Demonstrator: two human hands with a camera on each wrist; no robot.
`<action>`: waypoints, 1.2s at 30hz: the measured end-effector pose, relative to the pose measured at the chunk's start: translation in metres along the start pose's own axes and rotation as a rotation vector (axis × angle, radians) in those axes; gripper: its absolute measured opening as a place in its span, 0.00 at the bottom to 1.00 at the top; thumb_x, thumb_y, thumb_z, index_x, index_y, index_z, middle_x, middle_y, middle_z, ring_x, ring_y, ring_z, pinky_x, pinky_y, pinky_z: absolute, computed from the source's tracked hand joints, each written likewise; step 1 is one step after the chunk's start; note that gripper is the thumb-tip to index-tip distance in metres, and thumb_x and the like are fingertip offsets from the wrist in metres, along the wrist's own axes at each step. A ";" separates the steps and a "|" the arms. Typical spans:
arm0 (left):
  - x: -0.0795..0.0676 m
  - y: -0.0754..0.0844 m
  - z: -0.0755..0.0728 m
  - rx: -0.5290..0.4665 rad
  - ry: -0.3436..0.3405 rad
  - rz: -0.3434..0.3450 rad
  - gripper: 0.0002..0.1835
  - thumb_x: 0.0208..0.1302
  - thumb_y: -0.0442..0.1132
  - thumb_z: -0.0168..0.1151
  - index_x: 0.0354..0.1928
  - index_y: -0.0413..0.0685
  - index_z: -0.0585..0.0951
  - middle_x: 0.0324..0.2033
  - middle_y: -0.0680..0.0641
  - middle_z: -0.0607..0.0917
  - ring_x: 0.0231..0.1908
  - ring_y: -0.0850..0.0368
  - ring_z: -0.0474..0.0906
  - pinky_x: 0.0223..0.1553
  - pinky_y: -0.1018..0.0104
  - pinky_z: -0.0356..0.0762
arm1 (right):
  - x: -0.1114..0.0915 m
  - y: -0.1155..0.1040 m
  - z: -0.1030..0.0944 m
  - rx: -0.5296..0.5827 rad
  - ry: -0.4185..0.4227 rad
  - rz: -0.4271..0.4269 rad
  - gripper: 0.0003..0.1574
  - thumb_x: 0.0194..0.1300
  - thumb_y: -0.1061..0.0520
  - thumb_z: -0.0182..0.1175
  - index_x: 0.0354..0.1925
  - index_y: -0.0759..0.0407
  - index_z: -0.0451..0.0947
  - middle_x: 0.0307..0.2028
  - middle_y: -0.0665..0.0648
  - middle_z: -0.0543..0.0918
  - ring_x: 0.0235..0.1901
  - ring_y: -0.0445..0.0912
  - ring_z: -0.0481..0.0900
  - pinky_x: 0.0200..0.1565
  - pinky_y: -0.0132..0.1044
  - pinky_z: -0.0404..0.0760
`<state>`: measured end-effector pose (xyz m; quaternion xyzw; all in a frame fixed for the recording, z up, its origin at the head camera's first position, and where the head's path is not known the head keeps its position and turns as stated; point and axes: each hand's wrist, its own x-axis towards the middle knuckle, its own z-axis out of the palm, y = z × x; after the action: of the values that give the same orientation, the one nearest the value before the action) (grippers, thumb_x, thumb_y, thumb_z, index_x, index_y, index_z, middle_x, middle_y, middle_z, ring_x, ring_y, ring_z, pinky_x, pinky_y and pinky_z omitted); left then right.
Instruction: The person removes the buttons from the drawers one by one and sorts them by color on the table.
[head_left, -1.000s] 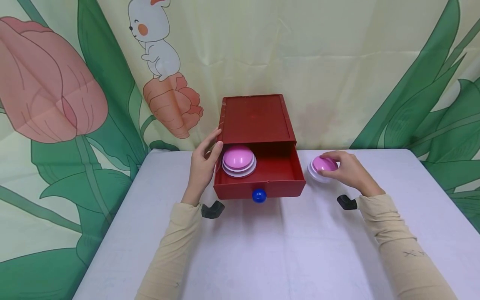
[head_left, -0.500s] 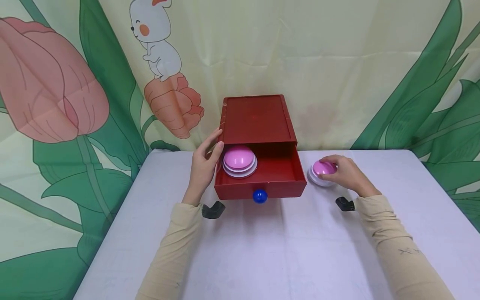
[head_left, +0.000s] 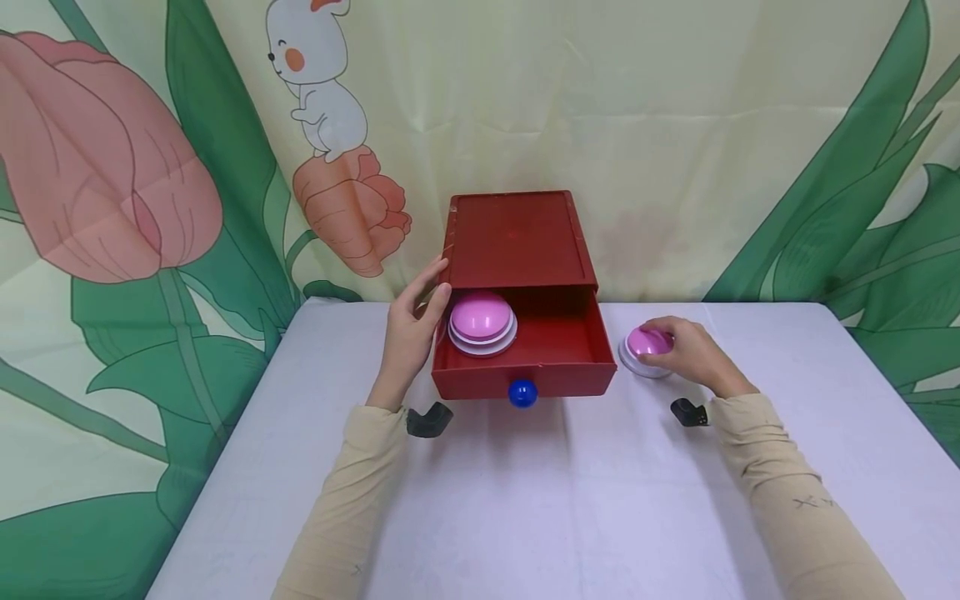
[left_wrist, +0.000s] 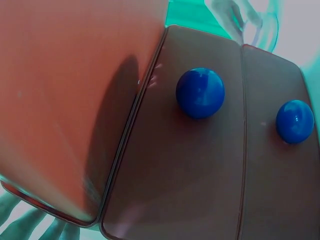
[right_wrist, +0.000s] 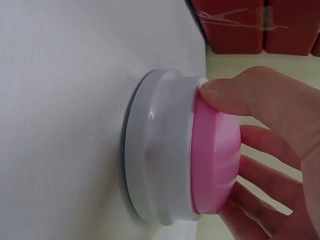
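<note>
One button (right_wrist: 160,150) sits near the desk's (head_left: 525,517) far edge, its pink dome (right_wrist: 220,160) pinched beneath my right hand (head_left: 697,355); my left hand (head_left: 409,337) spreads at the red box (head_left: 517,242).

Wrinkled beige sleeves (head_left: 341,500) — the right bears dark marks (head_left: 813,502), perhaps stitching — and black angular wrist pieces (head_left: 429,421).

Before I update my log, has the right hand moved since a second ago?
Yes: the right hand shifted slightly downward in the head view, relative to the red drawer.

Two pink-topped buttons (head_left: 481,320) (head_left: 647,342), two hands (head_left: 408,337) (head_left: 694,354), one red cabinet (head_left: 519,239)
</note>
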<state>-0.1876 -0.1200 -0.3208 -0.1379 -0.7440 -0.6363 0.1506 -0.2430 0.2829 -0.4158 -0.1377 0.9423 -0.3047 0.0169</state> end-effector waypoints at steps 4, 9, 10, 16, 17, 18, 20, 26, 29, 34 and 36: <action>0.000 0.000 0.000 0.001 0.000 0.000 0.24 0.74 0.37 0.55 0.69 0.40 0.71 0.71 0.43 0.69 0.68 0.50 0.69 0.65 0.53 0.72 | -0.001 0.000 0.000 0.002 0.007 -0.015 0.31 0.59 0.60 0.70 0.58 0.72 0.76 0.53 0.73 0.79 0.52 0.65 0.75 0.54 0.60 0.78; 0.000 0.000 0.000 -0.005 -0.001 -0.001 0.24 0.74 0.37 0.55 0.69 0.40 0.71 0.71 0.43 0.69 0.68 0.51 0.69 0.66 0.53 0.71 | 0.000 0.001 0.000 -0.008 0.002 -0.025 0.31 0.59 0.61 0.70 0.57 0.73 0.75 0.54 0.75 0.77 0.54 0.67 0.74 0.55 0.62 0.77; 0.000 0.000 0.000 -0.007 -0.002 -0.002 0.24 0.74 0.37 0.55 0.69 0.40 0.71 0.71 0.42 0.69 0.68 0.51 0.69 0.66 0.53 0.71 | 0.000 0.001 0.000 -0.011 0.001 -0.026 0.31 0.58 0.61 0.70 0.57 0.73 0.75 0.55 0.75 0.77 0.54 0.67 0.73 0.55 0.62 0.77; 0.000 0.000 0.000 -0.006 -0.001 -0.003 0.24 0.73 0.37 0.56 0.69 0.40 0.71 0.71 0.41 0.68 0.68 0.50 0.69 0.66 0.54 0.71 | -0.001 -0.006 -0.004 -0.025 0.026 -0.073 0.31 0.58 0.61 0.70 0.57 0.74 0.75 0.56 0.75 0.76 0.58 0.68 0.70 0.57 0.64 0.74; 0.000 0.000 0.000 -0.005 -0.001 -0.002 0.24 0.73 0.37 0.56 0.69 0.40 0.71 0.71 0.41 0.68 0.68 0.51 0.69 0.66 0.54 0.71 | -0.001 -0.008 -0.005 -0.027 0.037 -0.089 0.31 0.58 0.61 0.70 0.56 0.74 0.75 0.56 0.75 0.76 0.58 0.68 0.70 0.58 0.64 0.73; 0.000 0.000 0.000 -0.004 -0.002 -0.002 0.24 0.73 0.37 0.56 0.69 0.40 0.71 0.71 0.41 0.68 0.68 0.51 0.69 0.66 0.54 0.71 | -0.001 -0.010 -0.006 -0.030 0.048 -0.102 0.30 0.58 0.61 0.70 0.56 0.73 0.75 0.56 0.74 0.77 0.58 0.68 0.70 0.59 0.65 0.72; 0.000 0.000 -0.001 -0.004 -0.005 -0.006 0.24 0.73 0.38 0.56 0.69 0.40 0.71 0.71 0.41 0.68 0.69 0.51 0.69 0.66 0.54 0.71 | -0.002 -0.015 -0.009 -0.031 0.063 -0.125 0.29 0.58 0.62 0.70 0.56 0.72 0.76 0.56 0.74 0.77 0.59 0.68 0.70 0.60 0.65 0.70; -0.001 0.002 -0.002 -0.005 -0.014 -0.022 0.25 0.74 0.38 0.56 0.70 0.41 0.70 0.72 0.43 0.68 0.69 0.51 0.68 0.67 0.55 0.70 | -0.005 -0.038 -0.019 -0.022 0.078 -0.146 0.29 0.61 0.59 0.69 0.58 0.70 0.75 0.59 0.72 0.75 0.60 0.69 0.69 0.60 0.68 0.69; 0.000 0.002 -0.002 -0.007 -0.018 -0.020 0.25 0.74 0.38 0.55 0.70 0.40 0.70 0.72 0.43 0.67 0.69 0.51 0.68 0.67 0.54 0.70 | -0.007 -0.051 -0.025 -0.026 0.100 -0.171 0.29 0.61 0.59 0.68 0.59 0.69 0.74 0.59 0.71 0.74 0.60 0.68 0.70 0.60 0.67 0.69; 0.000 0.002 -0.002 -0.006 -0.025 -0.019 0.25 0.74 0.37 0.55 0.70 0.40 0.70 0.72 0.41 0.67 0.70 0.50 0.67 0.67 0.54 0.69 | -0.010 -0.072 -0.033 -0.046 0.154 -0.238 0.29 0.60 0.60 0.69 0.58 0.69 0.75 0.59 0.69 0.75 0.60 0.65 0.71 0.60 0.65 0.69; 0.000 0.002 -0.002 -0.005 -0.027 -0.026 0.25 0.74 0.37 0.55 0.70 0.40 0.70 0.72 0.42 0.67 0.70 0.50 0.66 0.67 0.54 0.69 | -0.012 -0.080 -0.035 -0.054 0.172 -0.260 0.29 0.59 0.61 0.69 0.58 0.68 0.75 0.58 0.69 0.76 0.60 0.65 0.71 0.60 0.64 0.70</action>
<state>-0.1865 -0.1213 -0.3184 -0.1372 -0.7460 -0.6381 0.1320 -0.2160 0.2441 -0.3418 -0.2326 0.9223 -0.2894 -0.1070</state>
